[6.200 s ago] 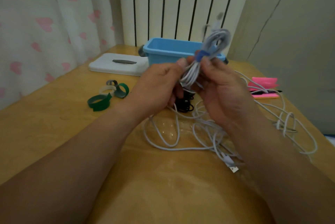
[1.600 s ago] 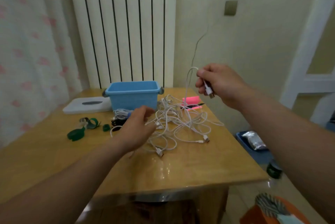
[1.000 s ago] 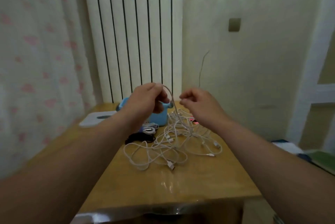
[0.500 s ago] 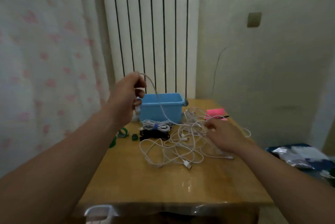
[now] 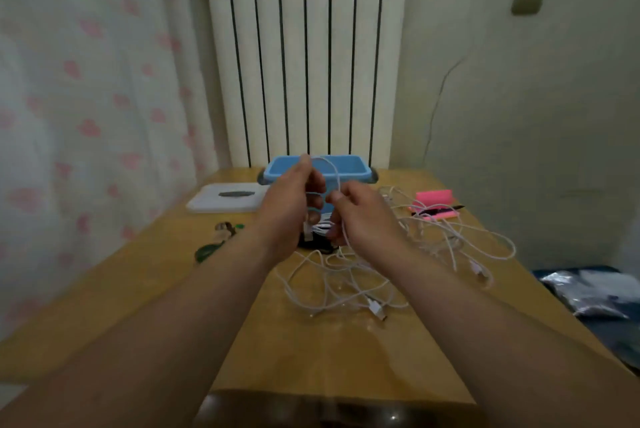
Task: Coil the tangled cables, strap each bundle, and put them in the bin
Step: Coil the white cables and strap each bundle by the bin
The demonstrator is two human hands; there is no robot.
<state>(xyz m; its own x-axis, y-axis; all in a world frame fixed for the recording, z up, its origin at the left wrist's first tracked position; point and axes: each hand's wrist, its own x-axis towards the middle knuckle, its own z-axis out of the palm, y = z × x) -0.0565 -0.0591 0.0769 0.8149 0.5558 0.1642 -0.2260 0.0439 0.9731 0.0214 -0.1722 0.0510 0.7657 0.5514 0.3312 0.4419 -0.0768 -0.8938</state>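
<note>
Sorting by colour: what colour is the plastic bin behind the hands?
Light blue plastic bin, clearest in head view.

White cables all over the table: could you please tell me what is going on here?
A person is sorting out a tangle of cables. The left hand holds one white cable up in a loop, and the right hand pinches the same cable lower down. The rest of the tangle lies loose on the table. The blue bin stands behind the hands, with green straps lying on the table to the left.
</note>
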